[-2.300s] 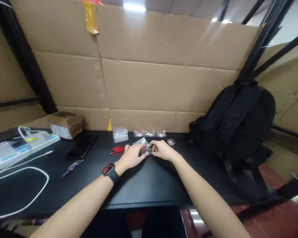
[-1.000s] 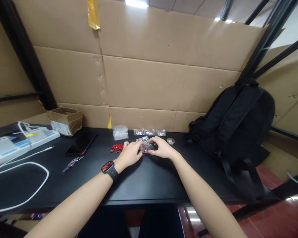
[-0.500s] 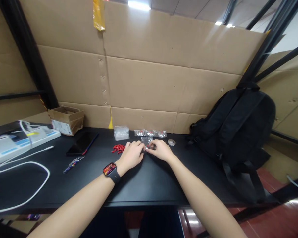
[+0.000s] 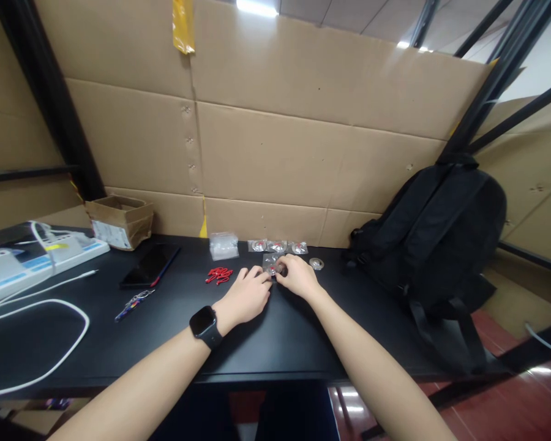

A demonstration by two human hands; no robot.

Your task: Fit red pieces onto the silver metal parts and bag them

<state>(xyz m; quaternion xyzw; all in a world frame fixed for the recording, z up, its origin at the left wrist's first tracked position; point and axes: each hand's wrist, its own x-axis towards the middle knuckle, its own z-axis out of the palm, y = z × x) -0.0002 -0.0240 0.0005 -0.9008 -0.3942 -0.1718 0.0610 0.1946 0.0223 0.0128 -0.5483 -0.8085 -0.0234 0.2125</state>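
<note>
A small clear plastic bag [image 4: 270, 261] lies on the black desk between my hands, with something red and round showing in its lower part. My left hand [image 4: 247, 295], wearing a black smartwatch, has its thumb and fingertips closed at the bag's lower left edge. On the other side, my right hand [image 4: 299, 277] pinches the bag's right edge, its curled fingers hiding part of it. Red cords [image 4: 219, 275] lie in a small heap left of my left hand. Behind the bag, filled clear packets [image 4: 277, 246] sit in a row. A pale ring-shaped roll [image 4: 316, 264] rests right of my right hand.
A stack of clear bags [image 4: 224, 246] stands near the cardboard wall. Leftward are a phone [image 4: 150, 266], a keychain [image 4: 134, 304], an open cardboard box [image 4: 122, 222], and a power strip [image 4: 41, 263] with a white cable. A black backpack [image 4: 441, 245] fills the right end.
Red shows inside the bag now, where its visible part looked clear before. My left hand has shifted slightly down and right. The watch screen has gone dark.
</note>
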